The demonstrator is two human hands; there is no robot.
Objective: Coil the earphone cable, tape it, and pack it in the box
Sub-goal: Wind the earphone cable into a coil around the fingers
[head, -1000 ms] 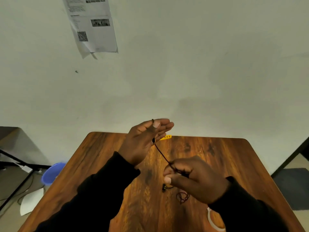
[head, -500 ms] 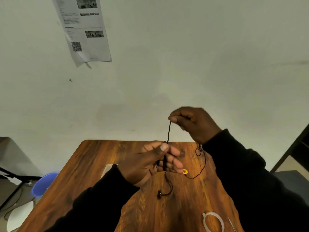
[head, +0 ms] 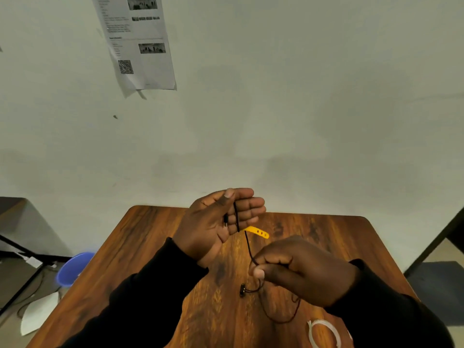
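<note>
The thin black earphone cable [head: 248, 247] runs taut from the left hand [head: 218, 222] down to the right hand [head: 296, 270]. Up at the left hand it passes over the flat, extended fingers [head: 251, 209], with the thumb lying across and seeming to pin a strand against them; a short dark piece hangs beside it in the palm. The right hand's fingers are clamped together, pinching the cable between thumb and forefinger. Below that pinch the slack trails onto the wooden bench [head: 150, 259], where a small black earbud [head: 242, 290] and a loose loop lie.

Half a second earlier the right hand was raised above the left, drawing the cable upward; it has now swung down below the left fingers. That reads as one wrap being carried around the left fingers, so the coiling is under way but young: most of the cable appears yet unwound on the bench.

Just beyond the left fingers lies a yellow perforated strap [head: 257, 232]. Near the right wrist sits a whitish ring of tape [head: 324, 330]. No box shows in view.
</note>
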